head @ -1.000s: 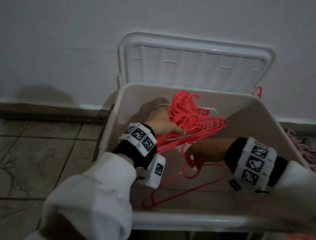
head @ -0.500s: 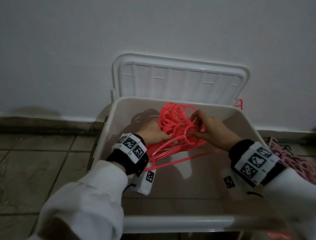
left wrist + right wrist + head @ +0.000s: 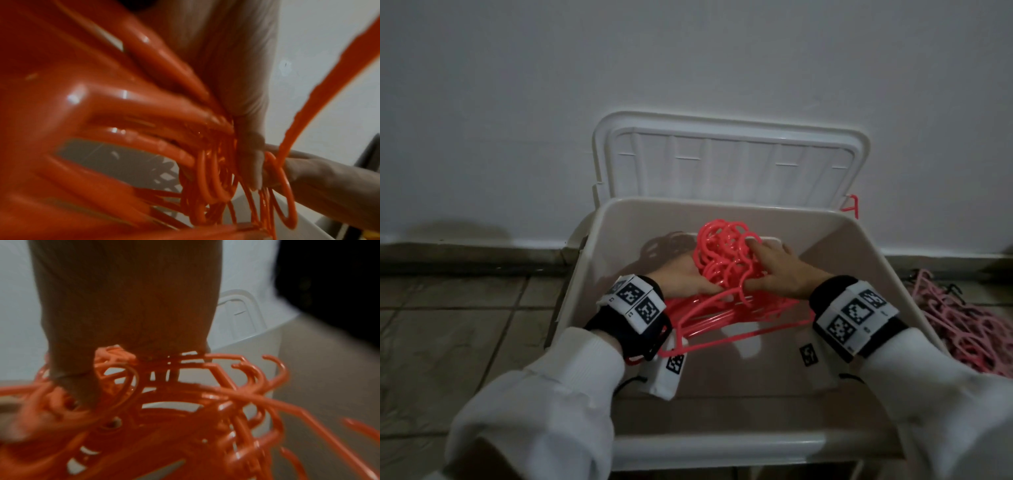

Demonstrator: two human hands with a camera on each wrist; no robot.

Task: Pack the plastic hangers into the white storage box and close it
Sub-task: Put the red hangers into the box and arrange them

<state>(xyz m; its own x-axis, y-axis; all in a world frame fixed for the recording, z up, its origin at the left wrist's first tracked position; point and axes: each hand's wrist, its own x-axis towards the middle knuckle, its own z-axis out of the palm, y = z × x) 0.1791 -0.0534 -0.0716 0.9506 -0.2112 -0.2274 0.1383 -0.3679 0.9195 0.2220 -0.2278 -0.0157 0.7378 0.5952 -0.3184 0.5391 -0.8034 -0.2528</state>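
Packing is under way: the left hand (image 3: 685,281) grips the bundle of red hangers (image 3: 726,274) inside the white storage box (image 3: 756,442), and the right hand (image 3: 780,270) curls over their hooks. Next comes the pink pile (image 3: 962,329) on the floor at right, then the one propped lid (image 3: 729,164). Hangers are too tangled to count.

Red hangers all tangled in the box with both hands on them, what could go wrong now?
1. The red hangers have their hooks interlocked, so fingers of the right hand or left hand might get pinched or snagged.
2. The hook cluster rises toward the white storage box rim; if it stays high, the lid may not shut.
3. The pink hangers outside on the floor could be forgotten.
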